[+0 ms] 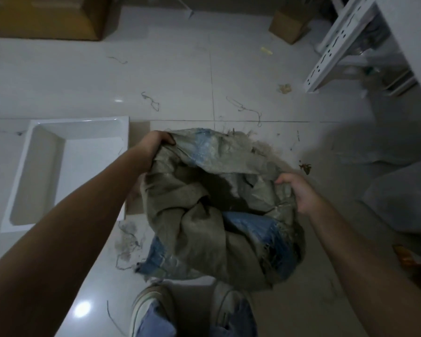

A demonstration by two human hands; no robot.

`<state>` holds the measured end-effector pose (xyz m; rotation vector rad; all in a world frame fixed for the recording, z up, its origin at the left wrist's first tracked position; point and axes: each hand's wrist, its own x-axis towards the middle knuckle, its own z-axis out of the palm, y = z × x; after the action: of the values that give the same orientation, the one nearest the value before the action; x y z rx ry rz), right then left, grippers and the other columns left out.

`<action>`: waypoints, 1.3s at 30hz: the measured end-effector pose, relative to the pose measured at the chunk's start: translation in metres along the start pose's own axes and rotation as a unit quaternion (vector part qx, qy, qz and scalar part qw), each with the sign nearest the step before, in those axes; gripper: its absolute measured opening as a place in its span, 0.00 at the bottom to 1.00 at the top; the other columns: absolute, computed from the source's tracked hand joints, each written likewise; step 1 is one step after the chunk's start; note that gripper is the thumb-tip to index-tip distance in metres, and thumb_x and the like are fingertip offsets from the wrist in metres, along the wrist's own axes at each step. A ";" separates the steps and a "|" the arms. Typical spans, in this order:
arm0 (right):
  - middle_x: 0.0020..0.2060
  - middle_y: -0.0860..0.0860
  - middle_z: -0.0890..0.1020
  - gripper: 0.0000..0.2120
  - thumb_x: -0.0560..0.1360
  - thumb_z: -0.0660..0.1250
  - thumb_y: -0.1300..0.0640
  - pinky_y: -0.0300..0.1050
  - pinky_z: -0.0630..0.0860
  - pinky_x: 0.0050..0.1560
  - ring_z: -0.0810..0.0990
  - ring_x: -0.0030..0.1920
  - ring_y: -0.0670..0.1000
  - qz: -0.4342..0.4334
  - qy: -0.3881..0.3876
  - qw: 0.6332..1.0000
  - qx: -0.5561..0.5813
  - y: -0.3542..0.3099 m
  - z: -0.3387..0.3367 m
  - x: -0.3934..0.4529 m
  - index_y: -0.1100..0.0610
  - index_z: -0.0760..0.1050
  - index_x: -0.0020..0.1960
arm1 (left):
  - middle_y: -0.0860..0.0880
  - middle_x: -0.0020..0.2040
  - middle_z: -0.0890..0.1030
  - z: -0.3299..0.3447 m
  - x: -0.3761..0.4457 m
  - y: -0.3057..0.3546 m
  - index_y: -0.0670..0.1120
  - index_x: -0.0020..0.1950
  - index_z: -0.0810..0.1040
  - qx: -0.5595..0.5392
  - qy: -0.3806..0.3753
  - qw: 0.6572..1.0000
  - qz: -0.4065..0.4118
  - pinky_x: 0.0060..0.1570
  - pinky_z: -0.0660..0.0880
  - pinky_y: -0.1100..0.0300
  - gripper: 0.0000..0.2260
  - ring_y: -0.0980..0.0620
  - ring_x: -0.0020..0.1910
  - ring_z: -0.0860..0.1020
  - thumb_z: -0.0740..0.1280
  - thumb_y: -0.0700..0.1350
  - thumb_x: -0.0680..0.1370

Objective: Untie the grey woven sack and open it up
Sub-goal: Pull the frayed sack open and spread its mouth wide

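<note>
The grey woven sack [204,229], with faded blue patches, stands on the tiled floor in front of my feet. Its mouth gapes wide and shows a dark hollow inside. My left hand [158,144] grips the rim at the far left. My right hand [299,190] grips the rim at the right side. The two hands hold the mouth spread apart. What lies at the bottom of the sack is hidden in shadow.
A white rectangular tray [34,171] lies on the floor to the left. Loose threads [246,108] and bits of debris are scattered over the tiles. A white metal rack [350,42] stands at the back right, with cardboard boxes [44,15] behind.
</note>
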<state>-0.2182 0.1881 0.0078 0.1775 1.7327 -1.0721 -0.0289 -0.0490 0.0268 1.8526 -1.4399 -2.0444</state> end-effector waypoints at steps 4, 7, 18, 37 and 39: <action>0.24 0.56 0.83 0.14 0.76 0.55 0.56 0.44 0.73 0.37 0.77 0.39 0.57 0.038 0.059 0.989 0.132 0.015 0.008 0.020 0.61 0.78 0.44 | 0.41 0.30 0.82 -0.003 0.018 -0.011 0.38 0.43 0.78 0.056 -0.099 0.990 -0.086 0.29 0.79 0.61 0.08 0.45 0.27 0.81 0.63 0.42 0.73; 0.37 0.58 0.83 0.15 0.76 0.55 0.56 0.47 0.76 0.42 0.77 0.42 0.58 0.081 0.082 0.979 0.170 0.039 0.016 0.034 0.61 0.77 0.44 | 0.40 0.47 0.80 -0.005 0.033 -0.035 0.38 0.58 0.76 0.131 -0.094 0.980 -0.113 0.45 0.76 0.54 0.19 0.43 0.45 0.78 0.68 0.48 0.72; 0.43 0.57 0.80 0.09 0.64 0.68 0.59 0.52 0.62 0.55 0.78 0.47 0.58 -0.513 0.262 0.487 -0.656 0.031 0.035 -0.012 0.61 0.78 0.43 | 0.46 0.56 0.79 0.043 -0.051 -0.061 0.46 0.59 0.74 0.523 -0.045 0.741 0.419 0.53 0.74 0.55 0.16 0.47 0.54 0.77 0.65 0.53 0.75; 0.64 0.54 0.76 0.51 0.61 0.63 0.25 0.48 0.59 0.68 0.75 0.61 0.54 -0.250 -0.233 0.280 -0.897 0.054 0.018 0.008 0.52 0.56 0.75 | 0.44 0.64 0.75 0.019 -0.036 -0.162 0.46 0.69 0.69 0.803 -0.199 0.440 0.349 0.67 0.63 0.51 0.37 0.43 0.63 0.72 0.71 0.61 0.65; 0.51 0.53 0.82 0.44 0.62 0.59 0.24 0.46 0.64 0.58 0.79 0.49 0.54 -0.328 -0.197 0.310 -0.870 0.050 0.014 0.008 0.53 0.69 0.66 | 0.50 0.44 0.84 0.013 -0.031 -0.156 0.52 0.49 0.83 0.802 -0.162 0.412 0.401 0.55 0.75 0.56 0.19 0.48 0.48 0.81 0.75 0.55 0.61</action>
<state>-0.1834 0.2050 -0.0282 -2.0880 1.4788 0.8432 0.0530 0.0656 -0.0486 -0.1349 -3.7123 0.0383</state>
